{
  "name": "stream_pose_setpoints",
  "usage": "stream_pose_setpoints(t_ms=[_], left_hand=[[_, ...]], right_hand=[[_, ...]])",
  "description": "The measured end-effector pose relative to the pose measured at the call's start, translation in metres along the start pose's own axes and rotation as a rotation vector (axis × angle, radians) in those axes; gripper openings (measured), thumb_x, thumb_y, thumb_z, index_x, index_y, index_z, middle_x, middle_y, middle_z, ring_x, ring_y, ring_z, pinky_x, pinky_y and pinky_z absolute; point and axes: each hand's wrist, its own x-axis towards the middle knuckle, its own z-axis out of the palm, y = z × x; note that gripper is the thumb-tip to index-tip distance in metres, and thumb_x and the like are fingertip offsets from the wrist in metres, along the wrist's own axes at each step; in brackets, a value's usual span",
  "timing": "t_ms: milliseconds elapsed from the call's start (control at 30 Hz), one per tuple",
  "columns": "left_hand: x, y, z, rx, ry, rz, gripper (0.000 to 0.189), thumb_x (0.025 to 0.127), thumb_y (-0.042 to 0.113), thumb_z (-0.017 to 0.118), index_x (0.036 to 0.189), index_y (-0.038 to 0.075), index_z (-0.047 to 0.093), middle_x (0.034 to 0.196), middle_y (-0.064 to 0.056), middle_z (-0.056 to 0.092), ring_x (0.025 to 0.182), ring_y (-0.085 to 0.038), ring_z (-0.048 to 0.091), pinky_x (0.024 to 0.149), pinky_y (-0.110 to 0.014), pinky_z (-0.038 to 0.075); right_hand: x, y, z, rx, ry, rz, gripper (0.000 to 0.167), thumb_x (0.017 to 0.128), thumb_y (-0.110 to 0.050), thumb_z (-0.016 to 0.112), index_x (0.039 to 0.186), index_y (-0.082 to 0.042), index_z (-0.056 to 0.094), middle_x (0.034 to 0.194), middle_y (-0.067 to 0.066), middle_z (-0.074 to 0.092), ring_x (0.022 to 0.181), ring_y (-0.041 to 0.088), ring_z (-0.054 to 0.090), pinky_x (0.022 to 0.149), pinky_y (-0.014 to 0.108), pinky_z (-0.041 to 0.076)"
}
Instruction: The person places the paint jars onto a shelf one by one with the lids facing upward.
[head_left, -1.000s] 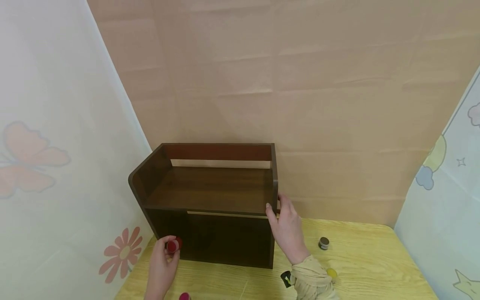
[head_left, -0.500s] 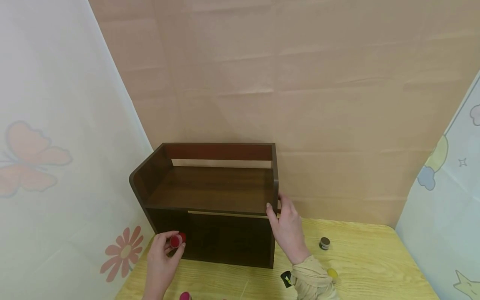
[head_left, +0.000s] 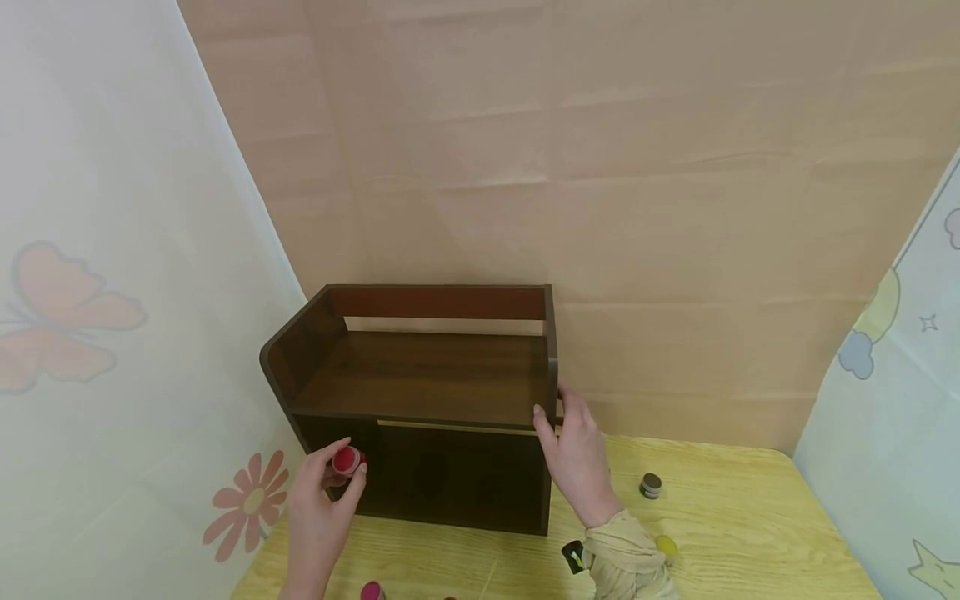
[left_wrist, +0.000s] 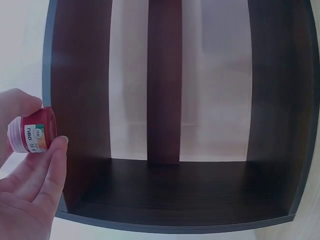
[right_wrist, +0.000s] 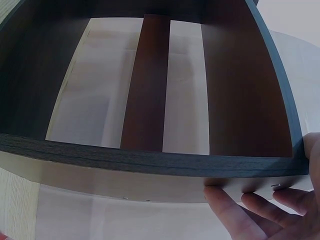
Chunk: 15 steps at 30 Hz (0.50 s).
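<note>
A dark brown wooden shelf [head_left: 420, 375] stands on the table, with a slotted back and raised side panels. Between thumb and fingers, my left hand [head_left: 315, 504] pinches a small red paint pot [head_left: 346, 461], held tilted in front of the shelf's lower left part. In the left wrist view the pot [left_wrist: 36, 131] lies sideways, its printed label facing the camera. My right hand [head_left: 576, 462] grips the shelf's right side panel: the thumb lies at the front edge, and the fingers [right_wrist: 265, 207] touch the outer face.
On the wood-grain table [head_left: 720, 517], a dark-lidded pot [head_left: 651, 486] and a yellow thing [head_left: 665, 546] are right of the shelf. A pink-topped pot [head_left: 371, 591] sits at the front. Patterned cloth [head_left: 150, 375] closes the left side, brown sheeting [head_left: 675, 250] the back.
My left hand has risen a little with the red pot, and its red top now turns more toward the head camera. The right hand keeps its grip on the shelf.
</note>
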Motion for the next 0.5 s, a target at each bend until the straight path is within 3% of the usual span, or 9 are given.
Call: stream_pose_setpoints(t_ms=[400, 500], left_hand=[[0.025, 0.014, -0.01, -0.004, 0.076, 0.084, 0.053, 0.068, -0.008, 0.091, 0.116, 0.001, 0.07, 0.107, -0.012, 0.066, 0.08, -0.02, 0.067, 0.08, -0.009, 0.048], [0.034, 0.015, -0.016, 0.001, 0.083, 0.059, 0.05, 0.07, -0.006, 0.091, 0.115, 0.0, 0.07, 0.107, -0.013, 0.065, 0.081, -0.014, 0.066, 0.081, -0.009, 0.047]], right_hand=[[0.0, 0.001, 0.002, -0.007, 0.018, -0.015, 0.053, 0.101, -0.03, 0.063, 0.141, 0.003, 0.051, 0.13, 0.023, 0.06, 0.109, 0.04, 0.064, 0.084, 0.056, 0.054], [0.0, 0.0, 0.002, -0.008, 0.012, -0.014, 0.053, 0.102, -0.03, 0.063, 0.141, 0.003, 0.051, 0.13, 0.023, 0.059, 0.112, 0.04, 0.063, 0.086, 0.056, 0.054]])
